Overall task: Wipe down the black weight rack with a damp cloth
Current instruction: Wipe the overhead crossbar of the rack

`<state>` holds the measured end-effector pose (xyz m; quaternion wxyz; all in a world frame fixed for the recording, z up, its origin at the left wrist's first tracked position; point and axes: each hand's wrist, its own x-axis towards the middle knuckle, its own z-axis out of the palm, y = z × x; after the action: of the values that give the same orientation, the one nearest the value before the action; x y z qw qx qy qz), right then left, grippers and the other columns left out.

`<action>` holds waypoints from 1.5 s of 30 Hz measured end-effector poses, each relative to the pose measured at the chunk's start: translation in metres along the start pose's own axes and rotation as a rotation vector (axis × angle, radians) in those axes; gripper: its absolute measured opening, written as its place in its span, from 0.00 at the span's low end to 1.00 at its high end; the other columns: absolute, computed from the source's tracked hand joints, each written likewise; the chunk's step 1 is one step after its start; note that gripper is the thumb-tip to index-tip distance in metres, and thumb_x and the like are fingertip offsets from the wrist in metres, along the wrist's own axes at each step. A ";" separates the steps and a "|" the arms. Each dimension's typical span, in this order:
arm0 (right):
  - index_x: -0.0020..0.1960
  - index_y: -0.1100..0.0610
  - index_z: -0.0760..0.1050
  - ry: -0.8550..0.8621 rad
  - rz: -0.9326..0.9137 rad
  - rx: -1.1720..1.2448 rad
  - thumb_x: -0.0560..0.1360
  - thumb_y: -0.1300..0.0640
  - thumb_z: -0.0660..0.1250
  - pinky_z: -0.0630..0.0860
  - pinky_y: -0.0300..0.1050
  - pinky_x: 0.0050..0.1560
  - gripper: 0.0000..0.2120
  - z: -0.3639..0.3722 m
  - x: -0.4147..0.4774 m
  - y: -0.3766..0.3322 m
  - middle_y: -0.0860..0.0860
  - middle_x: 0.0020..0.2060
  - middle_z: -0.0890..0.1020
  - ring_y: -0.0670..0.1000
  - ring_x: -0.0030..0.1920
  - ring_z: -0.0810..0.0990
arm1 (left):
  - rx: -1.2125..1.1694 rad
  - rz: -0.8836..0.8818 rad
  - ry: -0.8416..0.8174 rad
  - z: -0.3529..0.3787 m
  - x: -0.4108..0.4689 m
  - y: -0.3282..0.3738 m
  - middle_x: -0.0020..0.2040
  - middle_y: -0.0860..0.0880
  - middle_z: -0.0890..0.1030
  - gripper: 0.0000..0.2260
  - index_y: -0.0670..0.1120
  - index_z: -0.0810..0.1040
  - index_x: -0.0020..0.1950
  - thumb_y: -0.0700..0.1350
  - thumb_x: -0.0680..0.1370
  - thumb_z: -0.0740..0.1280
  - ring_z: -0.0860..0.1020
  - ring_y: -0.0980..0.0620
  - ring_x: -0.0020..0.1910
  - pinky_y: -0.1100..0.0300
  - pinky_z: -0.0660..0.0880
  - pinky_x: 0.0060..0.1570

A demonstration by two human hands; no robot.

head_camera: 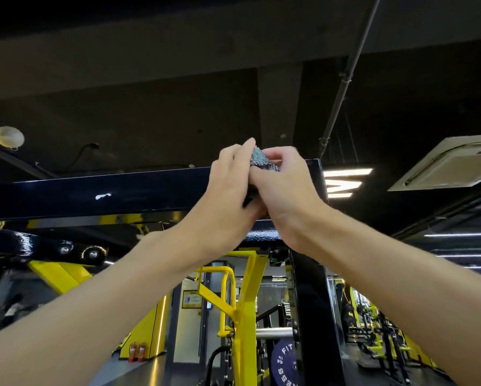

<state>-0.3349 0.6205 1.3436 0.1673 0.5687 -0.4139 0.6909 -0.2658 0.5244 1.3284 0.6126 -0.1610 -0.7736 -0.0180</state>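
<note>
The black weight rack's top crossbeam (pixel 122 190) runs across the view above head height, with a black upright (pixel 314 316) below its right end. A small grey-blue textured cloth (pixel 261 160) is bunched on top of the beam near that end. My left hand (pixel 228 190) and my right hand (pixel 284 190) are both raised to the beam, side by side, fingers curled round the cloth. Most of the cloth is hidden between the two hands.
A white chip marks the beam's face (pixel 103 195). Yellow frame parts (pixel 245 316) and a blue weight plate (pixel 285 360) stand below. A ceiling air unit (pixel 445 162), a pipe (pixel 345 79) and a round ceiling fixture (pixel 9 137) are overhead.
</note>
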 end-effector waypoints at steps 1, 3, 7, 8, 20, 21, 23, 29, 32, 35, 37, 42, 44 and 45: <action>0.60 0.60 0.74 -0.038 0.020 0.044 0.75 0.64 0.69 0.79 0.40 0.39 0.15 0.000 -0.001 -0.002 0.56 0.51 0.80 0.54 0.53 0.82 | 0.044 0.009 0.019 0.000 0.002 -0.001 0.73 0.51 0.61 0.33 0.46 0.54 0.80 0.40 0.80 0.68 0.62 0.56 0.70 0.62 0.66 0.68; 0.56 0.66 0.77 -0.150 0.069 0.157 0.75 0.68 0.63 0.80 0.45 0.48 0.11 -0.005 -0.004 -0.006 0.62 0.50 0.81 0.56 0.52 0.81 | 0.092 0.017 0.052 -0.001 0.004 -0.008 0.71 0.48 0.64 0.28 0.43 0.59 0.79 0.39 0.80 0.66 0.65 0.53 0.69 0.58 0.67 0.69; 0.69 0.56 0.74 -0.239 -0.244 -0.509 0.75 0.66 0.62 0.73 0.42 0.65 0.23 -0.029 -0.004 -0.009 0.50 0.59 0.82 0.44 0.62 0.77 | 0.247 0.074 0.157 -0.002 0.014 -0.029 0.65 0.45 0.68 0.20 0.40 0.70 0.71 0.34 0.80 0.66 0.72 0.49 0.61 0.56 0.72 0.63; 0.75 0.55 0.66 -0.208 -0.338 -0.864 0.75 0.61 0.65 0.65 0.46 0.72 0.29 -0.038 0.004 -0.006 0.48 0.67 0.76 0.45 0.71 0.69 | 0.291 0.062 0.166 -0.002 0.019 -0.030 0.65 0.45 0.67 0.18 0.39 0.72 0.70 0.35 0.80 0.66 0.73 0.50 0.59 0.59 0.72 0.61; 0.72 0.58 0.64 0.027 -0.642 -1.586 0.68 0.39 0.72 0.53 0.57 0.75 0.40 -0.054 0.031 0.039 0.53 0.66 0.71 0.56 0.69 0.67 | 0.460 0.036 0.265 0.011 0.045 -0.036 0.58 0.45 0.78 0.17 0.44 0.80 0.60 0.30 0.74 0.65 0.74 0.46 0.56 0.52 0.72 0.57; 0.71 0.59 0.65 0.032 -0.648 -1.581 0.68 0.39 0.72 0.53 0.57 0.75 0.40 -0.055 0.032 0.040 0.53 0.65 0.72 0.56 0.68 0.68 | 0.453 0.021 0.291 0.014 0.044 -0.033 0.58 0.45 0.78 0.17 0.44 0.80 0.60 0.30 0.74 0.65 0.74 0.46 0.56 0.51 0.72 0.57; 0.70 0.59 0.66 0.040 -0.659 -1.576 0.67 0.39 0.73 0.55 0.57 0.74 0.40 -0.054 0.033 0.044 0.54 0.64 0.73 0.57 0.67 0.69 | 0.451 0.079 0.256 0.026 0.036 -0.024 0.58 0.46 0.78 0.17 0.44 0.80 0.60 0.30 0.74 0.65 0.74 0.46 0.56 0.52 0.72 0.56; 0.73 0.59 0.62 -0.002 -0.623 -1.617 0.69 0.35 0.71 0.53 0.58 0.76 0.43 -0.056 0.028 0.036 0.54 0.67 0.71 0.57 0.70 0.66 | 0.486 0.107 0.222 0.010 0.008 -0.046 0.58 0.47 0.78 0.22 0.43 0.79 0.63 0.27 0.73 0.65 0.72 0.48 0.56 0.62 0.67 0.55; 0.78 0.60 0.54 -0.055 -0.598 -1.689 0.67 0.29 0.68 0.45 0.61 0.77 0.53 -0.042 0.028 0.028 0.57 0.73 0.65 0.58 0.76 0.57 | 0.492 0.020 0.280 0.013 -0.002 -0.041 0.57 0.47 0.78 0.21 0.43 0.80 0.63 0.29 0.73 0.67 0.72 0.50 0.54 0.59 0.69 0.53; 0.79 0.62 0.49 -0.147 -0.531 -1.691 0.67 0.27 0.67 0.48 0.60 0.77 0.56 -0.020 0.034 0.027 0.58 0.74 0.63 0.59 0.76 0.58 | 0.504 0.127 0.190 0.011 -0.010 -0.044 0.56 0.46 0.79 0.22 0.43 0.79 0.63 0.28 0.71 0.67 0.73 0.48 0.54 0.58 0.70 0.54; 0.75 0.61 0.57 -0.093 -0.556 -1.704 0.67 0.28 0.67 0.56 0.58 0.73 0.51 -0.014 0.036 0.030 0.57 0.67 0.69 0.59 0.68 0.67 | 0.549 0.082 0.205 -0.005 -0.007 -0.059 0.57 0.46 0.78 0.23 0.44 0.79 0.63 0.28 0.71 0.67 0.73 0.47 0.55 0.59 0.68 0.54; 0.70 0.58 0.63 0.004 -0.578 -1.685 0.66 0.30 0.70 0.59 0.57 0.70 0.45 -0.006 0.036 0.037 0.55 0.62 0.71 0.58 0.64 0.69 | 0.537 -0.112 0.401 -0.006 0.008 -0.064 0.53 0.45 0.76 0.16 0.45 0.80 0.59 0.31 0.75 0.66 0.70 0.50 0.50 0.61 0.62 0.47; 0.70 0.58 0.63 0.026 -0.582 -1.681 0.66 0.31 0.70 0.59 0.57 0.70 0.44 -0.004 0.036 0.039 0.55 0.62 0.71 0.58 0.63 0.69 | 0.506 -0.037 0.377 0.004 0.019 -0.052 0.54 0.45 0.76 0.15 0.45 0.81 0.60 0.33 0.76 0.65 0.71 0.49 0.51 0.59 0.65 0.48; 0.70 0.58 0.64 0.030 -0.586 -1.682 0.66 0.31 0.70 0.59 0.57 0.70 0.44 -0.004 0.036 0.039 0.55 0.61 0.71 0.58 0.63 0.69 | 0.488 0.002 0.352 0.008 0.025 -0.049 0.54 0.45 0.77 0.15 0.45 0.81 0.60 0.33 0.77 0.65 0.71 0.47 0.52 0.57 0.67 0.49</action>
<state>-0.3761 0.5912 1.3619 0.7048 0.3316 -0.6199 0.0954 -0.2910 0.4858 1.3585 0.7579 -0.0041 -0.6368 0.1412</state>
